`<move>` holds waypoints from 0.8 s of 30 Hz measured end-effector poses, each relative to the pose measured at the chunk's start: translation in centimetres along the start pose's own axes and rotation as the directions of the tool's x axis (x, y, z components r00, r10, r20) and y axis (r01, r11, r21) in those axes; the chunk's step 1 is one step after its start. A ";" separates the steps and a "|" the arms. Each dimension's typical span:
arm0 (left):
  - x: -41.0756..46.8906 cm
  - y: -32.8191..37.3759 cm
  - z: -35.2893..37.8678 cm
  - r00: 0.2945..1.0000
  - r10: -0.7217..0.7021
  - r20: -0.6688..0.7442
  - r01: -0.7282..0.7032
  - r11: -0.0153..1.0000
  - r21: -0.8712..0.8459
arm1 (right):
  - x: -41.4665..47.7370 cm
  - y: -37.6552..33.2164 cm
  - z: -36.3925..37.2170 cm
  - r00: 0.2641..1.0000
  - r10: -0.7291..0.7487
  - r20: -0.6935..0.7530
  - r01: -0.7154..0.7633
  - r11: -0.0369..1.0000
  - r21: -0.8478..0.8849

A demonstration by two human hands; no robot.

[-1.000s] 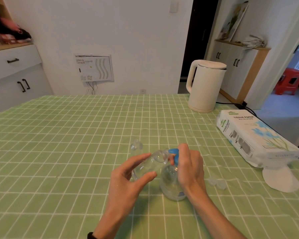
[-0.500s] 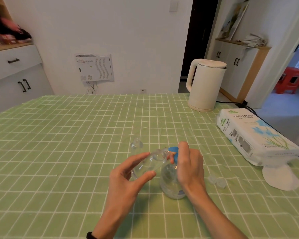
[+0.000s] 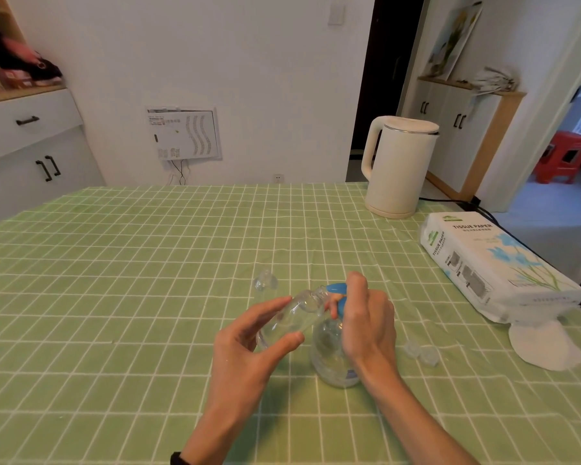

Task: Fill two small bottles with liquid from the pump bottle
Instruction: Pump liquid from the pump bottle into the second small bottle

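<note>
**A:** What carries it all?

**B:** A bench (image 3: 114, 297) under a green cloth checked with white lines. At its far right corner stands a tall cream electric kettle (image 3: 399, 169). Nearer, along the right edge, lies a white pack of tissue paper printed with blue flowers (image 3: 493, 263). A loose white tissue sheet (image 3: 547, 345) sits just beside the pack's near end.

**A:** And the hands?

**B:** Both are over the middle of the bench, close together. The right hand (image 3: 366, 320) has its grip closed on the blue pump head of a clear, round-bodied pump bottle (image 3: 329, 360). That bottle stands upright on the cloth, and the forefinger lies over the top of the head.

**A:** The left?

**B:** The left hand (image 3: 249, 347) has its grip on a small clear plastic bottle (image 3: 296, 317), pinched between thumb and fingers. It is lifted off the bench and tilted, its mouth up against the blue head's spout.

**A:** Any liquid in it?

**B:** I cannot tell; the plastic is see-through and full of glare.

**A:** The other small one?

**B:** A second small clear bottle (image 3: 265, 281) stands on the cloth just beyond the hands, touching neither. Two little clear caps (image 3: 421, 353) lie side by side to the right of the pump bottle, near it but apart.
</note>
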State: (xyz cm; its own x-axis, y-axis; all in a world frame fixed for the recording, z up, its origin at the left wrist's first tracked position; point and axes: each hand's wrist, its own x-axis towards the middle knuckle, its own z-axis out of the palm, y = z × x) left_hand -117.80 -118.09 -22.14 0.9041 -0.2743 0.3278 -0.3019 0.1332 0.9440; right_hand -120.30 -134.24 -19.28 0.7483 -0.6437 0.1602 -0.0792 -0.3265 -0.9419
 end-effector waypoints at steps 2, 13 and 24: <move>0.0 0.0 0.0 1.000 -0.007 0.000 0.007 1.000 -0.002 | 0.1 0.0 -0.1 1.000 -0.019 0.005 0.020 1.000 -0.006; 0.0 -0.4 0.0 1.000 -0.025 -0.001 0.025 1.000 0.007 | 0.0 0.2 0.0 1.000 -0.029 0.002 0.029 0.999 -0.026; -0.1 -0.3 0.0 0.999 -0.040 -0.009 0.041 0.998 0.040 | -0.1 0.2 0.2 1.000 -0.010 -0.029 0.010 1.000 -0.012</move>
State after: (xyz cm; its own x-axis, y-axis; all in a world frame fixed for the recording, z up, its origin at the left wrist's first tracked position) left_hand -117.84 -118.08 -22.44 0.9183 -0.2704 0.2892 -0.2767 0.0840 0.9573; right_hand -120.25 -134.04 -19.52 0.7296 -0.6603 0.1783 -0.0796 -0.3408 -0.9368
